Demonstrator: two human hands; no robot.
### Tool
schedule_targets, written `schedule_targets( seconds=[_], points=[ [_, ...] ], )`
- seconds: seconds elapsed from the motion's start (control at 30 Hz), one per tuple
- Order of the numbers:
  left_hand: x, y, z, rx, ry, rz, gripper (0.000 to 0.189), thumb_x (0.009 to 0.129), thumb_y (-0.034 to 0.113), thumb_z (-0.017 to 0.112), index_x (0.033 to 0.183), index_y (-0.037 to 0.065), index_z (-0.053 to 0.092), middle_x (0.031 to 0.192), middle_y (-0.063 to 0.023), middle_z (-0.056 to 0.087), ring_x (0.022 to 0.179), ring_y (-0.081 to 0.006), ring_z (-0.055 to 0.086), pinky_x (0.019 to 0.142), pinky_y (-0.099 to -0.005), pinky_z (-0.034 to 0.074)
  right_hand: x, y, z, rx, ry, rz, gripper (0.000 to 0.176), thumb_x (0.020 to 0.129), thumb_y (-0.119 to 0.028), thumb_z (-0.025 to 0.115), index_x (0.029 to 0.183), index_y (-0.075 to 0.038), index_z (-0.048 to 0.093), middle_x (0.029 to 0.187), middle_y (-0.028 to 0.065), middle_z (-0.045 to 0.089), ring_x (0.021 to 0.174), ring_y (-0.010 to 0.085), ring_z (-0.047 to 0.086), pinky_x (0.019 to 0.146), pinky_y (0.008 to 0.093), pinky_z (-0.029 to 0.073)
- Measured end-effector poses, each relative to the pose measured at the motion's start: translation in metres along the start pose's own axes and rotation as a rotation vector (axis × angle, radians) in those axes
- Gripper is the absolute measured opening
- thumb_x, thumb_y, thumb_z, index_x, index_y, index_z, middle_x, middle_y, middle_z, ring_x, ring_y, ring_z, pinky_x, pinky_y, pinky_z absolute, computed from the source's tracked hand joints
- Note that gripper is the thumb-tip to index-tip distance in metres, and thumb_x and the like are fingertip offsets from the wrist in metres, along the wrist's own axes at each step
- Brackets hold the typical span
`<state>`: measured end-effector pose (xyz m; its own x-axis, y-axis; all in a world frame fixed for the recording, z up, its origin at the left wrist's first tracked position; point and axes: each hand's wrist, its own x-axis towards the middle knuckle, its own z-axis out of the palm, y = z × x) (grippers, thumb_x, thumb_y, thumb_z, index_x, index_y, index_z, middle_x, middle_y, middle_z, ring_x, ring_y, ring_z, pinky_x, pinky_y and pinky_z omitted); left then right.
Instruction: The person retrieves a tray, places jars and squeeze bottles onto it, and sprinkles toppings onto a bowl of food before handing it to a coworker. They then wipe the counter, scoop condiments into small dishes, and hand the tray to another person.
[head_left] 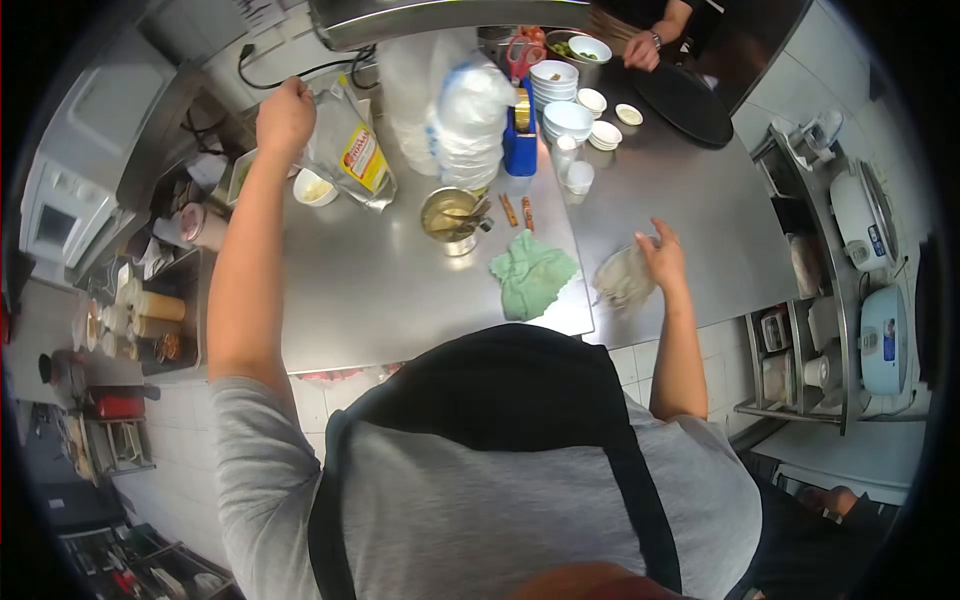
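Stainless-steel counter (pixel 400 290) fills the frame's ctr as a person in grey tee & dark apron works w/ both arms out. At 10–11 o'clock the left hand (pixel 285 115) is fisted tight round the top of a foil bag (pixel 350 150) w/ a yellow-and-red label. The bag stands on the steel, leaning a little, w/ a small white bowl (pixel 315 188) just beside its foot. Near 3 o'clock the right hand (pixel 660 258) rests on a crumpled plastic bundle (pixel 620 280) close to the counter's near edge, fingers half-curled over it and apparently gripping. What's inside can't be made out. Btwn the hands sit a metal cup (pixel 450 215) of utensils at 12 o'clock & a green cloth (pixel 530 275) just off ctr toward 2. A stack of white bowls (pixel 555 85) stands far back at 1 o'clock, where a co-worker's hand (pixel 640 50) rests by a black round tray (pixel 685 100). Judging by the grips, the handling goes best w/ the bag's neck pinched shut & upright so nothing tips toward the bowl, and the bundle pressed to the steel, well in from the edge.
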<state>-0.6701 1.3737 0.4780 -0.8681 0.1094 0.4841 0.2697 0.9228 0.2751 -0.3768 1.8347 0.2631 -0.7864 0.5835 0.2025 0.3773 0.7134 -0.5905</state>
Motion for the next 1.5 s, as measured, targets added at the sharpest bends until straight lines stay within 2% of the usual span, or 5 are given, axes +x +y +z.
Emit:
schedule_targets(
  seconds=[0.37,0.6,1.03,1.27,1.5],
  points=[
    [0.030,0.013,0.050,-0.217,-0.170,-0.172,0.045,0.080,0.046,0.060,0.107,0.009,0.064,0.096,-0.0150,0.066,0.092,-0.0263,0.063,0.082,-0.0340,0.046,0.168,-0.038,0.079,-0.070,0.202,-0.491,0.036,0.073,-0.010,0.066,0.108,-0.007,0.062,0.108,0.0115,0.057,0.098,0.0295,0.051,0.089,0.0397,0.041],
    [-0.027,0.017,0.018,-0.578,0.027,-0.249,0.034,0.088,0.032,0.060,0.111,0.008,0.061,0.096,-0.0030,0.062,0.081,-0.0095,0.057,0.068,-0.0229,0.044,0.216,-0.023,0.110,-0.640,0.016,-0.236,0.024,0.079,-0.020,0.054,0.099,-0.016,0.067,0.106,0.0041,0.057,0.107,0.0232,0.048,0.085,0.0451,0.038],
    [-0.190,-0.037,-0.014,-0.510,0.257,-0.473,0.025,0.090,0.029,0.057,0.105,0.009,0.063,0.093,0.0003,0.062,0.082,-0.0093,0.058,0.068,-0.0244,0.045,0.189,0.030,0.110,0.019,0.342,-0.446,0.019,0.078,-0.018,0.063,0.081,0.001,0.064,0.071,0.0185,0.063,0.063,0.0354,0.060,0.059,0.0441,0.046],
    [-0.282,-0.097,-0.025,-0.608,0.334,-0.805,0.029,0.087,0.031,0.061,0.104,0.007,0.061,0.096,-0.0023,0.061,0.081,-0.0123,0.059,0.066,-0.0262,0.045,0.144,0.054,0.117,-0.229,0.056,-0.322,0.026,0.071,-0.016,0.072,0.092,-0.004,0.063,0.090,0.0144,0.063,0.089,0.0341,0.055,0.074,0.0428,0.046],
    [-0.307,-0.159,-0.018,-0.385,0.531,-0.857,0.055,0.073,0.027,0.075,0.118,0.006,0.049,0.107,-0.0109,0.055,0.085,-0.0181,0.058,0.069,-0.0304,0.049,0.112,-0.097,0.028,0.340,0.457,-0.629,0.009,0.081,-0.005,0.065,0.086,0.001,0.063,0.096,0.0124,0.060,0.086,0.0229,0.057,0.075,0.0346,0.049]
  ],
)
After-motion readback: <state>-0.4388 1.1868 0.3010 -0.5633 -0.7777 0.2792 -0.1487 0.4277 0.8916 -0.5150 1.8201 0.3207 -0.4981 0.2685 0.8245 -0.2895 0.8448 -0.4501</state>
